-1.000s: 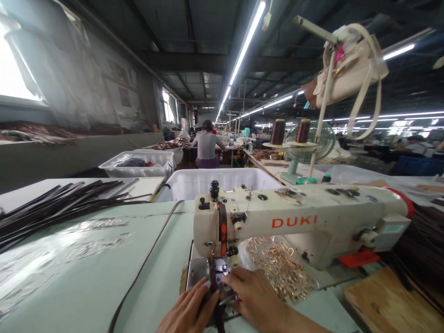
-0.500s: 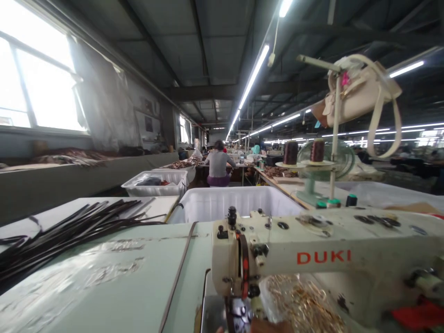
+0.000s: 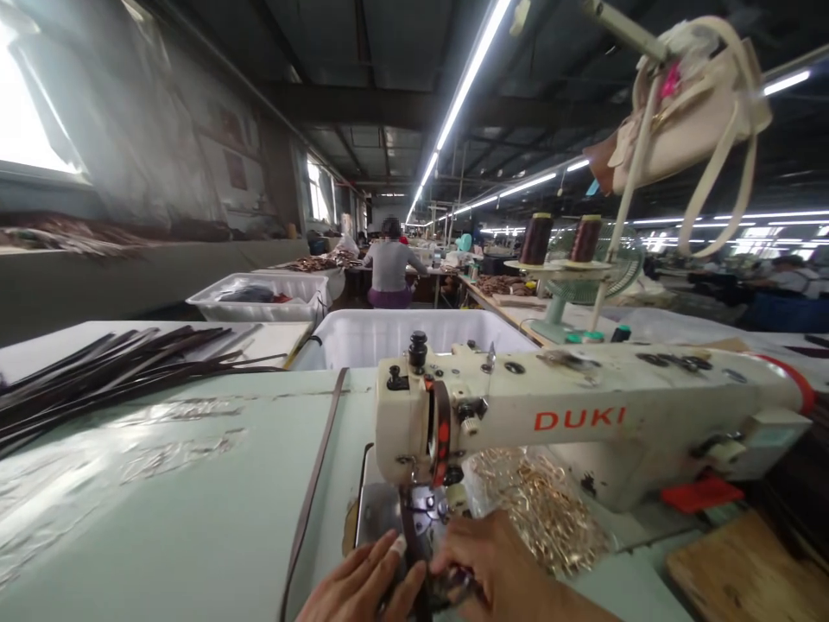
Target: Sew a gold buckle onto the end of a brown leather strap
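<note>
My left hand [image 3: 363, 583] lies with its fingers stretched forward, pressing a dark strap [image 3: 315, 484] onto the metal plate beside the needle. My right hand [image 3: 498, 566] pinches the same strap's near end just in front of the presser foot [image 3: 420, 510]. Both hands sit at the bottom edge of the view, under the head of a cream sewing machine [image 3: 583, 415] marked DUKI. The strap runs from the needle back across the pale green table [image 3: 161, 518]. Part of the strap end is hidden by my fingers.
A clear bag of gold rings [image 3: 537, 510] lies right of the needle. Loose dark straps [image 3: 110, 371] are piled at the left. A white bin [image 3: 389, 333] stands behind the machine, two thread cones [image 3: 537, 238], a fan and a hanging handbag [image 3: 686, 112] to the right. A person [image 3: 390, 268] sits far ahead.
The view tipped up half a second ago, taking my hands out of sight, then dropped again. Both hands are at the needle as before, slightly nearer to me.
</note>
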`<state>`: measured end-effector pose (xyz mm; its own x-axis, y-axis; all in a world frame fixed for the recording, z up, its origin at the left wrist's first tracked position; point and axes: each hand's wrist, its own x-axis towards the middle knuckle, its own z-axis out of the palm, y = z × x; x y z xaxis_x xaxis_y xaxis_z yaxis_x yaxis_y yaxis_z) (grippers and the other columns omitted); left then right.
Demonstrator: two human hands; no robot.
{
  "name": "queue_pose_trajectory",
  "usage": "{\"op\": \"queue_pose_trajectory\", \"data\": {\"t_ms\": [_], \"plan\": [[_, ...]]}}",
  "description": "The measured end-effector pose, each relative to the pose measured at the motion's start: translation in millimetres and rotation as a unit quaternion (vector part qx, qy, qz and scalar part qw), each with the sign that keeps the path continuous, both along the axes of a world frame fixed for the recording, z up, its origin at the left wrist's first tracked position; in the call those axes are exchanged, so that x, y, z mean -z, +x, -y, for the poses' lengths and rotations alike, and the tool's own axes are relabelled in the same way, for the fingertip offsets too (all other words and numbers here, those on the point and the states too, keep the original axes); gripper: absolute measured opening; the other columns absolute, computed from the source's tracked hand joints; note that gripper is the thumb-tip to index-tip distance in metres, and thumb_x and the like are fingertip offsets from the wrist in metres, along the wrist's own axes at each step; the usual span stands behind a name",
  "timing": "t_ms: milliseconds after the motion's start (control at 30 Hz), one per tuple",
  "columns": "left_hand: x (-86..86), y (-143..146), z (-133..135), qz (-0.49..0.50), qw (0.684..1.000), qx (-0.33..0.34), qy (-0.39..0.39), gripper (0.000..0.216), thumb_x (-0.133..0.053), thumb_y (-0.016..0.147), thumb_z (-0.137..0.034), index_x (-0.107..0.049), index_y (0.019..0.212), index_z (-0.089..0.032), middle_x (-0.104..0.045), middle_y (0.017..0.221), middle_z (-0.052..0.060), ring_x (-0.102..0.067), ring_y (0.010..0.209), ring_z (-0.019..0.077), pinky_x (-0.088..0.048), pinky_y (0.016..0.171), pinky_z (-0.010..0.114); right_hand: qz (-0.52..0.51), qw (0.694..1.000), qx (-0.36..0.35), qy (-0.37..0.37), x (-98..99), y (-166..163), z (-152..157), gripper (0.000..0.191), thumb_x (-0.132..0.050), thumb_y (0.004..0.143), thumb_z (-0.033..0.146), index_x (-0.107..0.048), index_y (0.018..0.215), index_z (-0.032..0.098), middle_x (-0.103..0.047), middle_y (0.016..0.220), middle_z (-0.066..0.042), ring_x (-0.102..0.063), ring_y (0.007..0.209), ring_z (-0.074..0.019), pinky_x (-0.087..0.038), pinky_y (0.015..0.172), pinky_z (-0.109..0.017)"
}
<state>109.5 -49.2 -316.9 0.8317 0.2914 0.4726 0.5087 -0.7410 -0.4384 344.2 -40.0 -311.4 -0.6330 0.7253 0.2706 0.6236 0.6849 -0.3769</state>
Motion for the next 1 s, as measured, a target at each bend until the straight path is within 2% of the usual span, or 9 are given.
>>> {"op": "queue_pose_trajectory", "data": {"t_ms": [33, 100, 233, 333, 433, 567, 700, 867, 1000], "plan": [[-3.4, 2, 0, -0.006, 1.0, 0.002, 0.012, 0.032, -0.037, 0.096, -0.023, -0.064, 0.113, -0.021, -0.074, 0.1, 0.005, -0.07, 0.094, 0.0193, -0.058, 0.077, 0.023, -0.04, 0.999, -0.004, -0.028, -2.8, 0, 1, 0.013, -0.053, 0.064, 0.013, -0.062, 0.071, 0.018, -0.064, 0.064, 0.001, -0.06, 0.057, -0.0137, -0.04, 0.056, -0.022], [-10.6, 4, 1, -0.026, 0.999, 0.001, 0.023, 0.03, -0.039, 0.095, -0.025, -0.065, 0.111, -0.022, -0.074, 0.1, 0.005, -0.07, 0.092, 0.0191, -0.057, 0.075, 0.022, -0.111, 0.992, 0.013, -0.057, -7.3, 0, 4, 0.009, -0.05, 0.063, 0.013, -0.056, 0.058, 0.017, -0.059, 0.055, 0.001, -0.056, 0.052, -0.0118, -0.037, 0.053, -0.02], [-20.6, 6, 3, -0.066, 0.998, -0.005, 0.01, 0.03, -0.042, 0.092, -0.021, -0.065, 0.111, -0.022, -0.074, 0.1, 0.005, -0.07, 0.091, 0.0198, -0.058, 0.073, 0.024, -0.136, 0.99, 0.025, -0.038, -10.0, 0, 8, 0.037, -0.05, 0.064, 0.011, -0.07, 0.094, 0.021, -0.072, 0.08, 0.0, -0.065, 0.068, -0.0151, -0.044, 0.069, -0.025], [-22.6, 4, 2, -0.07, 0.997, -0.003, -0.01, 0.032, -0.04, 0.093, -0.02, -0.065, 0.112, -0.021, -0.074, 0.1, 0.007, -0.07, 0.094, 0.0208, -0.057, 0.075, 0.025, -0.091, 0.995, 0.004, -0.051, -8.5, 0, 9, 0.053, -0.051, 0.069, 0.012, -0.064, 0.118, 0.029, -0.073, 0.101, 0.0, -0.068, 0.082, -0.0173, -0.045, 0.08, -0.029], [-20.4, 3, 3, -0.058, 0.998, -0.007, -0.02, 0.034, -0.039, 0.092, -0.015, -0.064, 0.114, -0.023, -0.073, 0.102, 0.007, -0.07, 0.095, 0.0207, -0.057, 0.077, 0.025, -0.045, 0.996, -0.001, -0.074, -7.2, -1, 8, 0.049, -0.054, 0.07, 0.013, -0.067, 0.114, 0.03, -0.074, 0.094, 0.001, -0.068, 0.08, -0.018, -0.045, 0.076, -0.028], [-15.6, 2, 6, -0.064, 0.998, -0.006, -0.002, 0.038, -0.039, 0.094, -0.018, -0.058, 0.126, -0.026, -0.073, 0.102, 0.009, -0.07, 0.095, 0.0216, -0.058, 0.076, 0.025, -0.081, 0.99, 0.012, -0.119, -9.4, -2, 5, 0.031, -0.049, 0.072, 0.009, -0.073, 0.087, 0.022, -0.072, 0.076, 0.002, -0.065, 0.068, -0.0136, -0.044, 0.065, -0.022], [-14.6, 1, 6, -0.086, 0.996, -0.01, 0.01, 0.039, -0.043, 0.092, -0.016, -0.059, 0.125, -0.028, -0.072, 0.104, 0.009, -0.069, 0.096, 0.0233, -0.059, 0.075, 0.028, -0.086, 0.992, 0.026, -0.092, -8.8, -3, 6, 0.041, -0.052, 0.075, 0.011, -0.069, 0.107, 0.029, -0.073, 0.095, 0.003, -0.067, 0.084, -0.016, -0.044, 0.079, -0.026], [-18.8, 1, 9, -0.072, 0.995, -0.009, -0.073, 0.04, -0.053, 0.091, -0.031, -0.052, 0.131, -0.027, -0.069, 0.114, 0.01, -0.067, 0.103, 0.0252, -0.057, 0.083, 0.031, 0.017, 0.999, 0.009, -0.04, -3.3, -3, 9, 0.04, -0.056, 0.08, 0.023, -0.063, 0.118, 0.035, -0.072, 0.092, 0.001, -0.067, 0.081, -0.0215, -0.045, 0.074, -0.032], [-15.0, -1, 16, 0.065, 0.985, -0.004, -0.16, 0.06, -0.057, 0.088, -0.044, -0.039, 0.14, -0.018, -0.068, 0.114, 0.011, -0.064, 0.107, 0.0235, -0.053, 0.091, 0.027, 0.052, 0.998, 0.013, -0.024, -6.8, -1, 8, 0.039, -0.052, 0.083, 0.02, -0.06, 0.119, 0.035, -0.071, 0.093, 0.001, -0.065, 0.082, -0.0202, -0.044, 0.074, -0.031]]}}
